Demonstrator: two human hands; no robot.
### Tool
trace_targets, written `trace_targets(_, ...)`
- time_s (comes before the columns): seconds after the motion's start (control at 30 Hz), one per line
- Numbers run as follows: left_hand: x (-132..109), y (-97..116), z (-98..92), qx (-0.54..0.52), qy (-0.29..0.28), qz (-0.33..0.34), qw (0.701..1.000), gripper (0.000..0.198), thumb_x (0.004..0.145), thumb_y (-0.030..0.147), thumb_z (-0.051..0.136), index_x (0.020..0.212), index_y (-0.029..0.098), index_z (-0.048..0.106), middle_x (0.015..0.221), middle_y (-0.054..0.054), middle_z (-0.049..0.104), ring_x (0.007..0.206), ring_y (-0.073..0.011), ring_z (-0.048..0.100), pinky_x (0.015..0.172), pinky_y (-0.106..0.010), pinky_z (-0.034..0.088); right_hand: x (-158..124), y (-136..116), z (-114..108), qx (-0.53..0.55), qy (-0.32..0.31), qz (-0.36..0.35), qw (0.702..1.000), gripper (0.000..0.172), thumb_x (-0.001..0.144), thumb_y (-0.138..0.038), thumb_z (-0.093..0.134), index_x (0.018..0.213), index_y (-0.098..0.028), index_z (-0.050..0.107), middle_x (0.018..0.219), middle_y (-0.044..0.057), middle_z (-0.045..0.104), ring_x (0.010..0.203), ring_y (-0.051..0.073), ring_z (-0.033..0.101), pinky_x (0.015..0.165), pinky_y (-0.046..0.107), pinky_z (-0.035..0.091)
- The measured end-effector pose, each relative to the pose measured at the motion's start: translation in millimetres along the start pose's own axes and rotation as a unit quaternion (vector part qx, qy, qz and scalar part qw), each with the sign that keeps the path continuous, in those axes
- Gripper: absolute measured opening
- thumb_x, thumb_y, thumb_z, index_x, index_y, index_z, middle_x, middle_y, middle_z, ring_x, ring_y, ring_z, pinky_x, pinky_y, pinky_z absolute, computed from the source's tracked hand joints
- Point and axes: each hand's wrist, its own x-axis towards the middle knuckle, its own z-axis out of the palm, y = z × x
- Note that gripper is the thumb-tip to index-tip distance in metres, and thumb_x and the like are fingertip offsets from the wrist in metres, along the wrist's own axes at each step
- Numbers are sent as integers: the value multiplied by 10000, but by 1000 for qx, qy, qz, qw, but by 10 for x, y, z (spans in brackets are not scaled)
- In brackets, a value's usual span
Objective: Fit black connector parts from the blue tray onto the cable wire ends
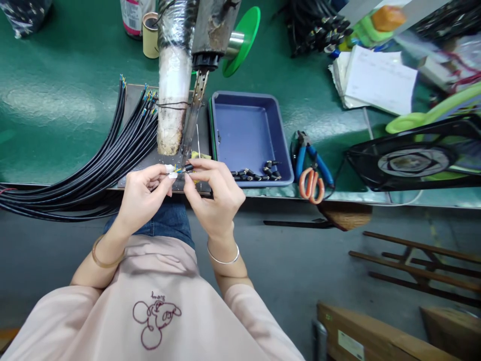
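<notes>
My left hand (145, 193) is closed in a pinch, white covers on its thumb and forefinger tips. Between those tips show the thin yellow and blue wires (178, 170) of a cable; the rest of that cable is hidden by the hand. My right hand (216, 193) pinches a small black connector (188, 168) whose metal end meets the wires. Just above the fingers a soldering iron (195, 110) points down from a holder. Beside it hangs a wrapped white pipe (171, 110), its lower rim browned. Whether the iron's tip touches the wires I cannot tell.
Many black cables (108, 160) with stripped ends lie at left. A blue tray (248, 125) holds several black connectors (266, 172). Right of it are blue-handled cutters (313, 158), orange-handled scissors (311, 185) and a black fan (409, 158). A green spool (248, 42) stands behind.
</notes>
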Motion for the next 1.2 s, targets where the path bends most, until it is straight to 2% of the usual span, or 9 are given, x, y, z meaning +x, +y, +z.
trace_targets(0.37, -16, -57, -28, -12, -28, -45, 999, 130, 827, 251, 699, 784, 131, 679, 545, 8, 612, 491, -87, 565, 524, -185, 463, -68, 45, -43, 38, -35, 8, 999, 141, 907, -95, 632, 857, -219, 585, 1000, 53, 771, 910, 163, 761, 760, 278, 642)
trace_targets(0.47, -35, -52, -30, 11, -39, -32, 999, 127, 841, 237, 664, 768, 132, 665, 545, 11, 598, 489, -78, 538, 513, -181, 431, -100, 41, -106, 93, 18, 82, 992, 65, 964, -172, 601, 947, -233, 585, 964, 10, 763, 662, 111, 731, 561, 225, 588)
trace_targets(0.53, -52, -39, -32, 23, -49, -25, 998, 138, 847, 229, 646, 746, 135, 650, 546, 12, 590, 494, -75, 530, 516, -181, 422, -108, 29, -165, 109, 91, 120, 983, 13, 990, -241, 586, 980, -247, 591, 809, -34, 721, 474, 78, 626, 416, 202, 468)
trace_targets(0.6, -72, -23, -36, 36, -58, -14, 998, 158, 855, 222, 631, 722, 137, 637, 549, 13, 582, 501, -76, 526, 520, -185, 420, -90, 14, -225, 94, 108, 134, 981, 70, 996, -296, 583, 976, -249, 631, 637, -64, 620, 409, 72, 541, 375, 212, 362)
trace_targets(0.73, -110, 3, -40, 61, -64, 17, 996, 137, 858, 210, 627, 750, 134, 661, 558, 17, 574, 497, -78, 509, 502, -196, 398, 12, -19, -284, 76, -61, 156, 983, 182, 957, -334, 626, 838, -212, 687, 543, -67, 554, 413, 59, 442, 426, 226, 323)
trace_targets(0.83, -130, 18, -40, 70, -64, 37, 995, 131, 853, 197, 631, 748, 132, 676, 581, 11, 594, 501, -79, 518, 490, -197, 389, 72, -39, -267, 105, -133, 190, 967, 279, 936, -333, 634, 695, -194, 626, 529, -62, 556, 417, 48, 374, 441, 222, 306)
trace_targets(0.93, -138, 22, -37, 73, -61, 40, 995, 129, 847, 196, 638, 758, 127, 702, 593, 7, 610, 507, -78, 531, 492, -191, 403, 74, -40, -241, 157, -147, 229, 949, 299, 943, -348, 618, 686, -196, 593, 523, -62, 556, 420, 52, 387, 446, 217, 307)
trace_targets(1.03, -135, 17, -36, 52, -42, 35, 997, 104, 825, 191, 661, 788, 126, 733, 601, 4, 631, 516, -77, 552, 510, -180, 441, 33, -21, -218, 198, -150, 244, 937, 286, 957, -383, 605, 735, -203, 601, 563, -50, 597, 456, 70, 492, 471, 206, 377)
trace_targets(1.2, -122, -5, -49, -34, -55, 3, 998, 89, 818, 188, 676, 778, 144, 743, 609, -3, 667, 541, -88, 599, 574, -184, 519, -83, 37, -171, 179, -121, 163, 963, 178, 977, -341, 596, 874, -214, 667, 694, -25, 679, 514, 82, 573, 502, 211, 437)
